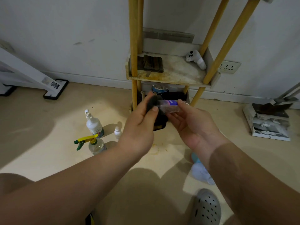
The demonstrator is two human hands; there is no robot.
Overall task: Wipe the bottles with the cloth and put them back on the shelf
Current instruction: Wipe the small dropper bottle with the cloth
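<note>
Both hands clamped: left hand (139, 125) grips dark cloth (153, 103), right hand (193, 125) holds small bottle (170, 105).

Clear glossy plastic bottle (168, 107), dark cloth (159, 118)

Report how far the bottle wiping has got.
Done: nothing shows as finished; the shelf holds no bottles, only a dark folded item and a white controller. In hand: the right hand holds a small clear bottle while the left hand rubs it with the dark cloth. Left: three bottles stand on the floor: white pump bottle, tiny white bottle, yellow-triggered spray bottle.
</note>
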